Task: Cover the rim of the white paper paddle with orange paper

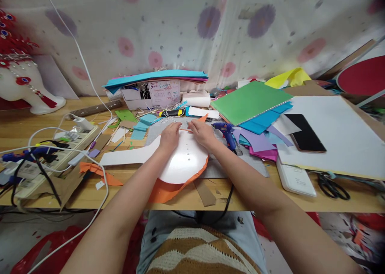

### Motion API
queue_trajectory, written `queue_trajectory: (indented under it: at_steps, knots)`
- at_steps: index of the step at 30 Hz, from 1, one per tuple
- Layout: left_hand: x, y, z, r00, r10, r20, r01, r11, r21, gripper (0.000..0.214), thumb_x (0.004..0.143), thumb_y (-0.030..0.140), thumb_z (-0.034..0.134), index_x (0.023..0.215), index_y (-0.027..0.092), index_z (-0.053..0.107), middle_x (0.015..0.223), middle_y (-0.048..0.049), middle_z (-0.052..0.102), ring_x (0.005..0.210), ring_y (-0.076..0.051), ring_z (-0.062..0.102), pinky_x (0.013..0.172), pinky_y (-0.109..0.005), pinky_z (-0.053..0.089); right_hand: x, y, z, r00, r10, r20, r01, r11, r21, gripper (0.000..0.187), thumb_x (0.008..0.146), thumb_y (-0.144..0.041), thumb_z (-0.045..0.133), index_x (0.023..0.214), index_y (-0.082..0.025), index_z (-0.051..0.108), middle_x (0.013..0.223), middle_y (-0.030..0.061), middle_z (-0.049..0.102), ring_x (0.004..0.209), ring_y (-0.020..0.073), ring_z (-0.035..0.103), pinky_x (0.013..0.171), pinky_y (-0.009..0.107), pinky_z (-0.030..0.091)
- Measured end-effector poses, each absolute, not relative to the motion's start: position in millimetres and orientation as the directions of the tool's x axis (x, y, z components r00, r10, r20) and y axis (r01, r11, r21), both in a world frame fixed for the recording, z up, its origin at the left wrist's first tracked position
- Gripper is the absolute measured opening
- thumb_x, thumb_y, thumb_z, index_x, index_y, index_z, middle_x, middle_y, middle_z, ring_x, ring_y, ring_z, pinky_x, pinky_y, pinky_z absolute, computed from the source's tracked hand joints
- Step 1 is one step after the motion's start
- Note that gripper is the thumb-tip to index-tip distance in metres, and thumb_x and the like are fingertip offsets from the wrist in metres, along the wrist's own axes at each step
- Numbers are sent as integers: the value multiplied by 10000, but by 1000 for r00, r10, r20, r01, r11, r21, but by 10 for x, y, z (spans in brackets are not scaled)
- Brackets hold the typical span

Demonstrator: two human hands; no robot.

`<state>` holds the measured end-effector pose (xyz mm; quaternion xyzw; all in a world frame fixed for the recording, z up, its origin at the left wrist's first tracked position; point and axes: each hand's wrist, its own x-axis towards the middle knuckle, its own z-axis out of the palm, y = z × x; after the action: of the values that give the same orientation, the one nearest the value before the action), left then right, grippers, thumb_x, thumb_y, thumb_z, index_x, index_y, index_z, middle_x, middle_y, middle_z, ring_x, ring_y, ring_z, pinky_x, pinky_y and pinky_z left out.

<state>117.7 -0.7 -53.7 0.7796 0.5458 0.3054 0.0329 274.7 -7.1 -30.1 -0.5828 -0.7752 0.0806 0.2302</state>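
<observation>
On the table in front of me lies a white paddle-shaped board (177, 171) with a long strip-like handle pointing left. Orange paper (170, 191) sits under it and is folded up over its right edge. My left hand (170, 136) is closed at the board's far edge, with the fingertips pinched together. Close beside it, my right hand (202, 133) also pinches that far edge, where a thin line of orange shows. An orange tip sticks up behind the right fingers. A blue glue gun (226, 134) rests just right of my right hand.
A grey cutting mat (252, 165) lies under the work. At right are green sheets (251, 101), a phone (305, 132), a white box-like device (296, 179) and black scissors (333, 185). At left, a power strip (57, 157) has tangled cables. Paper scraps lie around.
</observation>
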Motion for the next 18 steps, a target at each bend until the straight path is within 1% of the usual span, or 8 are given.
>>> queue_trajectory:
  at_steps: [3, 6, 8, 11, 14, 16, 18]
  knots:
    - [1176, -1, -539, 183, 892, 413, 840, -360, 405, 280, 906, 186, 365, 1085, 159, 578, 1075, -68, 644, 984, -175, 584, 880, -291, 429, 2708, -110, -319, -240, 952, 192, 866, 299, -400, 298, 936, -348, 242, 1037, -199, 480, 955, 80, 658, 825, 220, 603, 666, 287, 381]
    - [1193, -4, -519, 165, 909, 383, 861, -322, 393, 279, 911, 218, 365, 1083, 154, 575, 1034, -73, 655, 948, -191, 590, 861, -308, 434, 2706, -158, -380, -255, 957, 138, 883, 289, -370, 268, 910, -276, 274, 1083, -184, 456, 1031, 105, 652, 843, 251, 614, 674, 322, 401]
    - [1215, -6, -508, 168, 902, 397, 867, -327, 376, 286, 907, 181, 346, 1096, 147, 559, 1049, -84, 641, 973, -198, 573, 882, -321, 421, 2718, -177, -422, -273, 954, 124, 884, 299, -359, 271, 876, -219, 307, 1101, -181, 454, 1079, 108, 643, 872, 258, 616, 694, 336, 415]
    - [1250, -7, -498, 170, 890, 422, 876, -333, 348, 310, 884, 124, 345, 1137, 133, 523, 1114, -108, 600, 1041, -212, 527, 918, -341, 397, 2732, -188, -469, -289, 947, 142, 880, 321, -349, 302, 837, -189, 347, 1116, -169, 462, 1104, 112, 637, 912, 261, 612, 732, 352, 431]
    - [1272, -13, -491, 209, 890, 405, 883, -350, 313, 315, 876, 135, 372, 1160, 115, 507, 1134, -128, 581, 1075, -228, 503, 931, -355, 385, 2733, -187, -499, -282, 943, 177, 877, 328, -350, 288, 817, -188, 371, 1079, -161, 488, 1099, 115, 638, 918, 265, 611, 756, 367, 442]
    - [1274, -22, -481, 233, 894, 383, 879, -362, 311, 318, 887, 143, 351, 1162, 112, 509, 1126, -130, 589, 1069, -224, 512, 929, -353, 386, 2733, -179, -517, -267, 944, 195, 870, 323, -372, 279, 795, -179, 395, 1055, -164, 496, 1094, 111, 640, 912, 266, 612, 760, 376, 448]
    - [1270, -34, -466, 226, 904, 362, 875, -352, 331, 325, 899, 142, 321, 1154, 115, 521, 1120, -124, 602, 1052, -216, 532, 922, -346, 392, 2741, -166, -535, -243, 947, 211, 846, 313, -432, 294, 760, -149, 417, 1044, -172, 490, 1057, 92, 653, 896, 256, 613, 764, 377, 455]
